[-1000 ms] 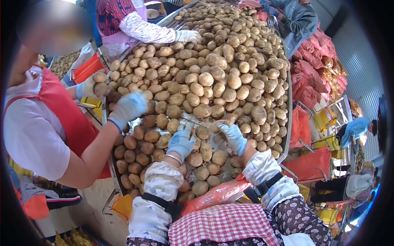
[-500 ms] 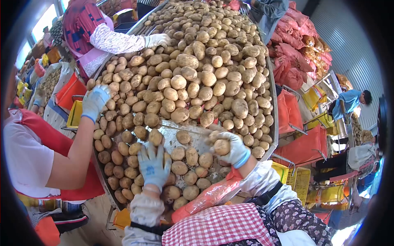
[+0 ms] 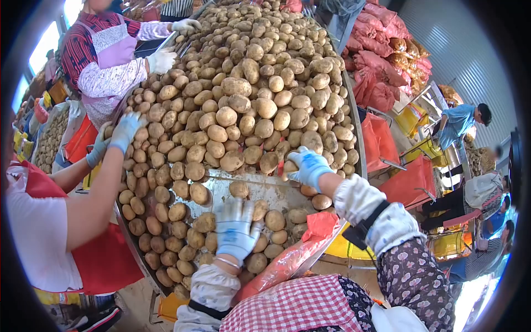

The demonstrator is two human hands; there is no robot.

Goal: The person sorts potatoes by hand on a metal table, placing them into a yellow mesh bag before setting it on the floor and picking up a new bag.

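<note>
The left hand, in a pale blue glove, lies palm down with fingers spread over the near potatoes on the metal table. The right hand, gloved too, reaches farther in on the right, its fingers curled around one potato at the near edge of the big heap. On the left a co-worker's gloved hand rests on the table's left rim, and red sacks are piled far right.

potato pile cut off above; right hand's grip hidden
</note>
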